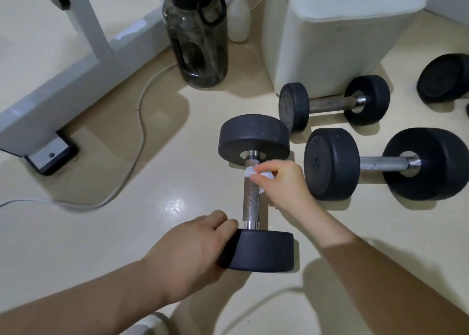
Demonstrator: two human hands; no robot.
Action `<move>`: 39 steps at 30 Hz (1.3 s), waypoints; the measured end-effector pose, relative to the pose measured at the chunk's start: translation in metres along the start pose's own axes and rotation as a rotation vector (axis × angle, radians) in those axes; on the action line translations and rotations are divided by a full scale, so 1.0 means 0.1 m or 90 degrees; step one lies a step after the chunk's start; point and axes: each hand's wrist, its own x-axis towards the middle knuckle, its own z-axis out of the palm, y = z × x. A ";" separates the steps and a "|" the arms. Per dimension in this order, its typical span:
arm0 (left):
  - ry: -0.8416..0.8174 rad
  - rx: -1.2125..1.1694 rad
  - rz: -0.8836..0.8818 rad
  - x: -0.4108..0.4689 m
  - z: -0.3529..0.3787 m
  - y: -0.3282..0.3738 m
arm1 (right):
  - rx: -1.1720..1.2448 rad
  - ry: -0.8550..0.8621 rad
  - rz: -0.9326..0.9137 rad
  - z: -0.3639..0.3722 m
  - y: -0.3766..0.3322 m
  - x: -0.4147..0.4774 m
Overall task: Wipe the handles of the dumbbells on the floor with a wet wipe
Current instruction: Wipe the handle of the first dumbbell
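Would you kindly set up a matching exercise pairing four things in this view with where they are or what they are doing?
1. left hand
2. right hand
3. dark water jug
4. white cable

A. stands upright by the white bottle
B. presses a wet wipe to a dumbbell handle
C. snakes across the floor
D. steadies the near dumbbell head

Pairs: 1-D, 2-B, 3-A, 4-C
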 end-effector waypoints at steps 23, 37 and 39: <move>0.100 -0.109 0.009 0.16 0.10 0.31 | 0.037 -0.065 0.058 -0.19 0.21 -0.37; 0.121 -0.131 0.000 0.14 0.11 0.30 | -0.261 -0.185 -0.134 -0.26 0.07 -0.38; 0.115 -0.136 0.001 0.14 0.13 0.29 | -0.323 -0.140 -0.194 -0.22 -0.04 -0.21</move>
